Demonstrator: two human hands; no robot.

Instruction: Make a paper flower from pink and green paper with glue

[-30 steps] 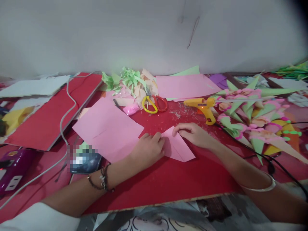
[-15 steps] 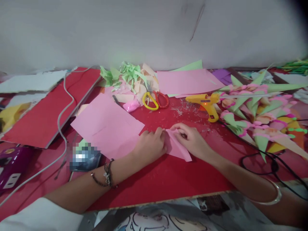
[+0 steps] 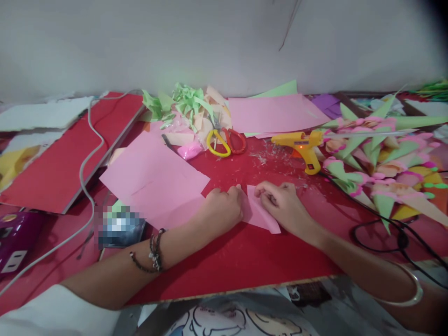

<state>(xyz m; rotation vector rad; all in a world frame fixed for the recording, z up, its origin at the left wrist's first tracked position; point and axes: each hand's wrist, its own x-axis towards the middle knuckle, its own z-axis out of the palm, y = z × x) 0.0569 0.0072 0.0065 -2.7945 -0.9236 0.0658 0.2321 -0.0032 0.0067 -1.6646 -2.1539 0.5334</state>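
Note:
A small piece of pink paper (image 3: pixel 258 215) lies between my hands on the red tabletop, its right edge folded over. My left hand (image 3: pixel 224 205) is closed over the left end of this piece and hides part of it. The curled fingers of my right hand (image 3: pixel 283 200) press together at the folded right edge, near its upper corner. Just beyond my left hand, a large pink sheet (image 3: pixel 157 179) lies flat, its lower part behind my left wrist.
Scissors (image 3: pixel 227 142) with yellow and red handles lie beyond my hands. A yellow glue gun (image 3: pixel 303 144), its light on, rests before paper flowers (image 3: pixel 374 158). Green scraps (image 3: pixel 191 100) and pink sheets (image 3: pixel 273 112) lie behind. A black cord (image 3: pixel 371 228) loops at right.
My right hand has shifted slightly right, and its fingers have curled in further at the paper's folded edge. My left hand stays on the paper. The view has tilted slightly.

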